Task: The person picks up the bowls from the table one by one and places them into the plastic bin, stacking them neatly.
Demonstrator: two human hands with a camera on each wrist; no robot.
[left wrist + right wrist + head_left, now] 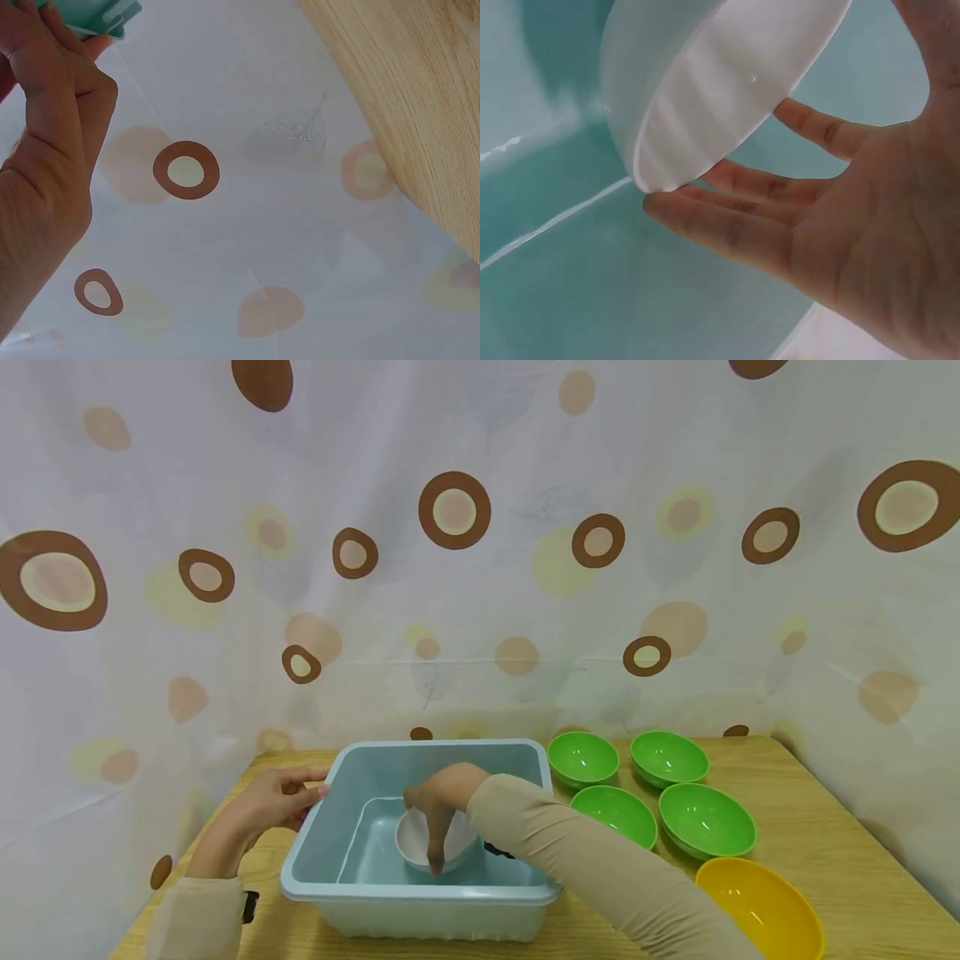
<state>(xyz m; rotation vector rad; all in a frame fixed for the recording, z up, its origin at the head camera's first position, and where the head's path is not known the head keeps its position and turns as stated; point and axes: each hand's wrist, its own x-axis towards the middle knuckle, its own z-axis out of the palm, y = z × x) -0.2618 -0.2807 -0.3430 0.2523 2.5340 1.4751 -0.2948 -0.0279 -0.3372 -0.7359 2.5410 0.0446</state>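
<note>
My right hand (444,795) reaches down into a light blue plastic basin (420,893) and spans a small white bowl (411,842) on or near its floor. In the right wrist view, the fingers (727,225) lie nearly straight, their tips on the rim of the white bowl (712,105); the thumb's tip is out of frame. At the basin's left side, my left hand (273,802) holds the rim between thumb and fingers. The left wrist view shows that hand (56,127) at a corner of the basin (97,15), partly cut off.
Several green bowls (669,758) stand right of the basin on the wooden table (840,877). A yellow bowl (765,910) sits nearer, partly behind my right sleeve (585,852). A patterned white curtain (480,593) hangs behind and around the table.
</note>
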